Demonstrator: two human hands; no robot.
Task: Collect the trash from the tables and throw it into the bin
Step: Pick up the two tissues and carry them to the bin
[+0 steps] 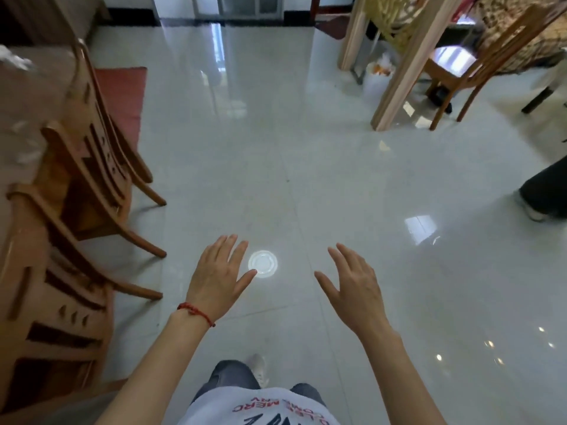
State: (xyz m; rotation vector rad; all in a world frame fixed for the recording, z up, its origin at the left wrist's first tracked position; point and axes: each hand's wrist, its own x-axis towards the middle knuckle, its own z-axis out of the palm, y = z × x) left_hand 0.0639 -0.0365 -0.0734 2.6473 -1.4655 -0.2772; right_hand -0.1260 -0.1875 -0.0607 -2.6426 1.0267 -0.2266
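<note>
Lid: I see a clear round plastic lid (pixel 263 263) lying flat on the glossy floor (pixel 306 167), just past my left thumb.
Left hand (pixel 219 279): fingers spread, palm down, holding nothing; red cord bracelet (pixel 196 312) on the wrist.
Right hand (pixel 352 286): spread, empty, right of the lid and apart from it.
Bin: white bin (pixel 376 81) far ahead by a wooden post (pixel 405 62).
Left side: wooden chairs (pixel 76 191) at a table (pixel 21 102) with crumpled white trash (pixel 13 59).

Glossy, smooth pale floor tiles (pixel 306 154) mirror the light; a thin translucent plastic lid (pixel 263 263) lies on them; varnished brown wooden chairs (pixel 92 167); a red braided cord bracelet (pixel 196 312); matt red mat (pixel 122 96)
</note>
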